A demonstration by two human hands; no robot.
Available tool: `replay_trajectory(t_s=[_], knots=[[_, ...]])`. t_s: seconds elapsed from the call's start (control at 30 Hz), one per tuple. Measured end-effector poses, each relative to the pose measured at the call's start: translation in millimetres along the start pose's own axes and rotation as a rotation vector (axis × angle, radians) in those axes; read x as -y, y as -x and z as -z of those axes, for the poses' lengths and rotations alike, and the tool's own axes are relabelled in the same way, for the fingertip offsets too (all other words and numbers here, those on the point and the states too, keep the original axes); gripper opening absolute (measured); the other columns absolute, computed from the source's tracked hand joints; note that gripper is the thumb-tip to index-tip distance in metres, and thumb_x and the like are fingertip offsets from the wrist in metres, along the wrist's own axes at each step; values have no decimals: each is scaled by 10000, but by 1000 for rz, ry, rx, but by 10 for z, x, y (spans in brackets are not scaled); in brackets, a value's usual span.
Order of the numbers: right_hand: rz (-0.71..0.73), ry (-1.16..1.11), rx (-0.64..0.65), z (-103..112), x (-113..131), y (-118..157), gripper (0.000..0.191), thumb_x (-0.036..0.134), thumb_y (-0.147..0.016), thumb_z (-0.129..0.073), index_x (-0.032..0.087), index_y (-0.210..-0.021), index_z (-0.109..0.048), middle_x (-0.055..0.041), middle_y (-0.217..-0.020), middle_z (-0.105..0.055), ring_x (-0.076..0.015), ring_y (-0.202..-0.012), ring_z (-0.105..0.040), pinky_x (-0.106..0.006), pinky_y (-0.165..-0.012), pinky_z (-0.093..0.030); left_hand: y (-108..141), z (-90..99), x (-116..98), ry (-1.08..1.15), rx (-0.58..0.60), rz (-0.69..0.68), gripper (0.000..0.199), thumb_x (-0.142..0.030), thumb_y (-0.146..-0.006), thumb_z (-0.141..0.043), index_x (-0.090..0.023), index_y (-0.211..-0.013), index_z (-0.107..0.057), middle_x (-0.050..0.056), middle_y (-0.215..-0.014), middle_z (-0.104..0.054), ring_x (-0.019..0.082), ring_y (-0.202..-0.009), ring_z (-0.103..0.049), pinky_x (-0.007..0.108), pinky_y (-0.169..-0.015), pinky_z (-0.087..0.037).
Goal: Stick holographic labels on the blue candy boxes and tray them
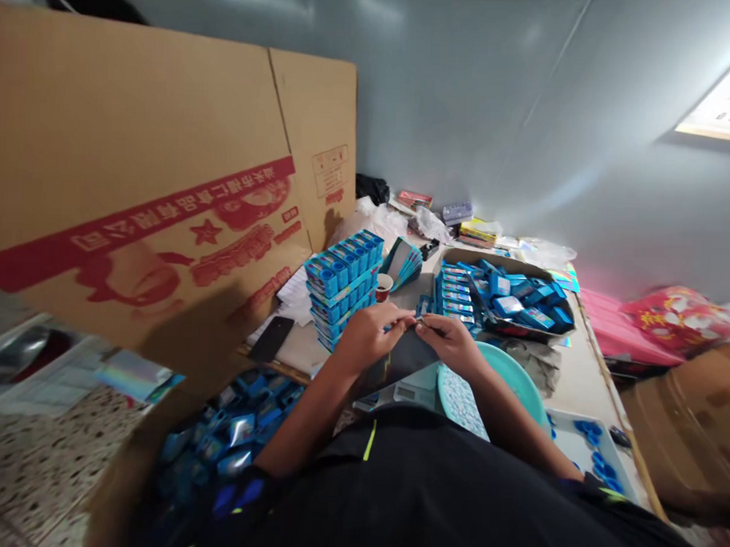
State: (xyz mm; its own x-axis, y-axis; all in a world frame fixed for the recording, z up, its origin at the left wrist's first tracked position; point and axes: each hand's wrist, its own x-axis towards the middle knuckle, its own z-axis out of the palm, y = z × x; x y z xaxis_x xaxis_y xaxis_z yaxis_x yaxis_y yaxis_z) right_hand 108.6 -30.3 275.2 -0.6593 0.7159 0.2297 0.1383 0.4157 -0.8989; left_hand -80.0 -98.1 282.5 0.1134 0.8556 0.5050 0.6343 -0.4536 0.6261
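My left hand and my right hand meet over the table with fingertips pinched together. Between them is something small and dark that I cannot make out. Just left of my left hand rises a stack of blue small boxes with round openings on top. Behind my hands stands a paper cup with dark contents, beside a fan of blue flat cards. Below my right forearm sits a turquoise basin holding many small pale pieces.
An open carton of blue packets is at the back right. A white tray with blue caps lies right. A dark phone rests left, before a large cardboard box. More blue packets fill a container below left.
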Motion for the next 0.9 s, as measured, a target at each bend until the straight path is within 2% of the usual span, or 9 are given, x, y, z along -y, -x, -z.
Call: replay_trajectory(t_s=[0.2,0.4,0.53,0.63,0.7,0.83,0.9], knots=[[-172,-113,27,-561,-112,-7,581,730,-840,-553,195,-624,-487,42,-581,-353,-106,-568,-331,-251,-511,-255,494,139,56,-184,3,142,204,-217,-1004,-501,-181,-944,-694,58,-912,-711,173,-879,-650,287,-768,-466],[-289,-243,89,-1178,-141,40,572,755,-721,-643,191,-650,-582,23,-544,-455,-120,-533,-376,-257,-491,-286,1029,310,165,-396,110,328,241,-245,-1018,-462,-186,-922,-675,45,-912,-681,170,-886,-634,274,-762,-440],[-376,-391,114,-1493,-171,166,551,737,-631,-698,203,-657,-566,26,-547,-487,-115,-510,-391,-249,-488,-312,1353,448,83,-358,175,431,268,-269,-1006,-464,-185,-949,-712,53,-922,-703,176,-881,-646,274,-769,-444],[-413,-368,176,-1584,-230,241,522,711,-641,-700,206,-662,-568,31,-518,-479,-115,-482,-391,-243,-463,-298,1524,442,-32,-227,130,541,249,-360,-969,-557,-195,-1027,-735,50,-937,-723,179,-886,-654,262,-748,-447],[-382,-347,226,-1584,-267,270,502,687,-647,-711,204,-658,-575,21,-531,-504,-124,-496,-426,-242,-471,-322,1608,378,-97,-187,76,596,249,-373,-949,-589,-195,-1032,-743,53,-941,-732,181,-896,-658,259,-750,-443],[-250,-330,360,-1515,-309,335,452,635,-684,-711,192,-760,-661,-33,-632,-638,-186,-617,-577,-268,-565,-438,1752,164,-232,-281,24,693,256,-262,-974,-511,-187,-861,-728,55,-889,-730,175,-875,-657,264,-732,-405],[-196,-305,450,-1460,-328,390,435,610,-722,-683,188,-822,-707,-68,-719,-709,-225,-705,-644,-294,-640,-486,1815,26,-327,-352,25,779,269,-288,-981,-514,-184,-823,-706,55,-863,-721,176,-832,-650,269,-678,-375]])
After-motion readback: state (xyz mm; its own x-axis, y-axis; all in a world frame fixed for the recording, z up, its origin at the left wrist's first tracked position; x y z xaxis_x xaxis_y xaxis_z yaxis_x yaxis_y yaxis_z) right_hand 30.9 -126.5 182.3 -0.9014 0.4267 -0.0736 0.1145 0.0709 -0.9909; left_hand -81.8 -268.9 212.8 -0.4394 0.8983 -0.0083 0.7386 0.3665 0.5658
